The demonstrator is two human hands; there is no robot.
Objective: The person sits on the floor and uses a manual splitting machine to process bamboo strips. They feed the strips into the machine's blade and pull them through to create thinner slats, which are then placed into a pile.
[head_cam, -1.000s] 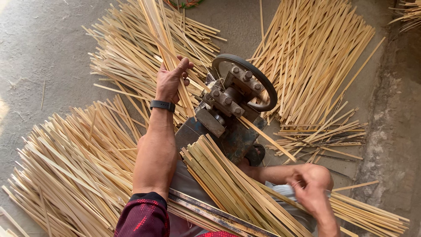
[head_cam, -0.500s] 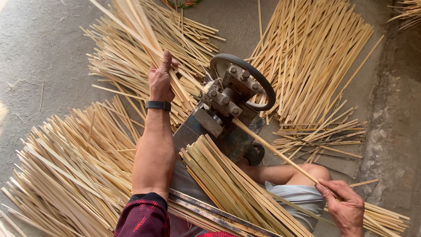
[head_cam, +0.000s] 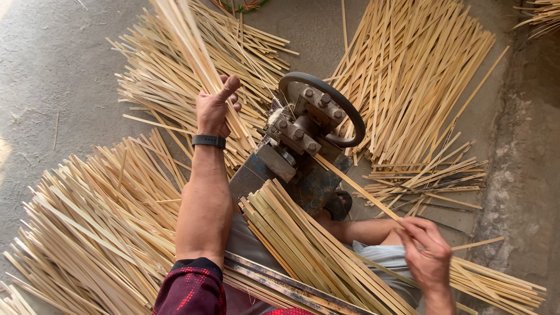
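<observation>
My left hand point(head_cam: 214, 108) grips a fan of thin pale bamboo strips point(head_cam: 186, 41), now lifted higher and clear of the grey iron splitting machine with its ring wheel point(head_cam: 312, 125). Right hand point(head_cam: 427, 252) has come back up from low right, pinching the long bamboo slat point(head_cam: 356, 186) whose far end sits in the machine.

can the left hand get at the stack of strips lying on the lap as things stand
Probably not straight away. The left hand is closed around a bunch of thin strips beyond the machine. The lap stack lies open beside that forearm, nothing covering it.
</observation>
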